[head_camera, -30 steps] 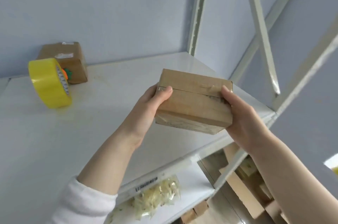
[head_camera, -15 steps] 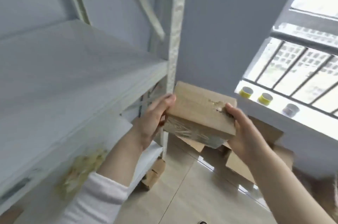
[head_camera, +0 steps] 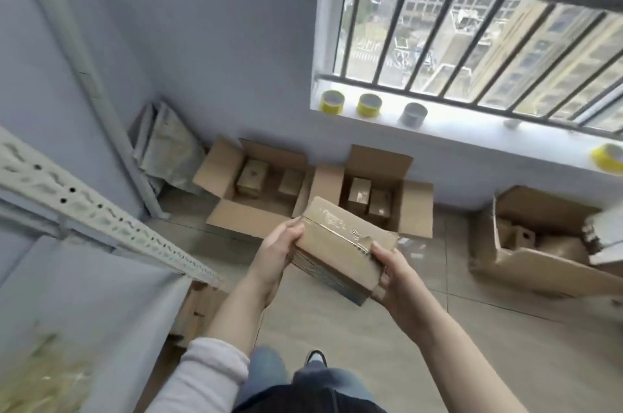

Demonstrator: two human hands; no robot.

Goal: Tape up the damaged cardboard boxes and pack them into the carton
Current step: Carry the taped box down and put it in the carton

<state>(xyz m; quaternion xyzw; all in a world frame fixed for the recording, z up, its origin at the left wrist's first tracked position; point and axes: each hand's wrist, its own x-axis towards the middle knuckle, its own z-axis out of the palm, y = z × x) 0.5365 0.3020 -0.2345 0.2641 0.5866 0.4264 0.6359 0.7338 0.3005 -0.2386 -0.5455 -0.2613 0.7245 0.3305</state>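
left hand (head_camera: 276, 250) and right hand (head_camera: 394, 274) grip the taped cardboard box (head_camera: 337, 244) by its two ends, thumbs on top and fingers curled beneath. they hold it tilted in the air above the floor, with clear tape running across its top. taping looks finished on this one, so the step in hand is packing. the next move calls for carrying it forward and lowering it into an open carton without catching a flap.

two open cartons sit on the floor under the window. the left carton (head_camera: 246, 218) holds two small boxes (head_camera: 252, 178), with bare room in front of them. the middle carton (head_camera: 416, 210) holds another pair of boxes (head_camera: 360, 195) and lies nearer the held box. a torn carton (head_camera: 526, 261) off to the right holds cardboard pieces, too blurred to sort out.
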